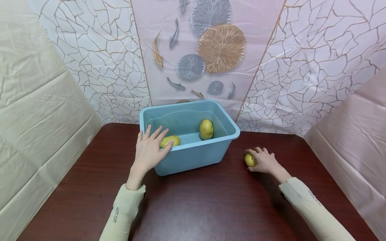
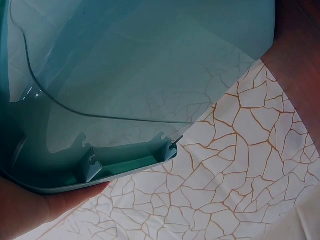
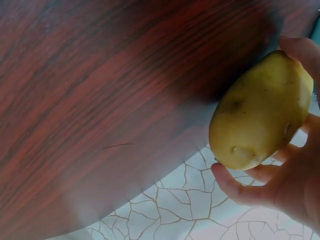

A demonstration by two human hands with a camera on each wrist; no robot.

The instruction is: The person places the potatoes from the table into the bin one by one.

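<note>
My left hand (image 1: 147, 152) is at the near left of a light blue plastic bin (image 1: 193, 157), its fingers spread and straight over the rim. Part of that hand shows at the bin's rim in the left wrist view. Inside the bin, one yellow potato (image 1: 175, 139) lies at the near left, partly covered by the hand and wall. Another potato (image 1: 206, 129) rests toward the right end. Right of the bin, my right hand (image 1: 266, 162) grips a third potato (image 3: 260, 110), thumb and fingers curved around its two ends, low over the table.
The dark red-brown wooden table (image 1: 193, 204) carries the bin near its back edge. Behind it hangs a patterned cloth (image 1: 111, 60) with crack lines and fish. Plain cream cloth (image 1: 36, 134) closes off the left side, and similar cloth (image 1: 352, 134) the right.
</note>
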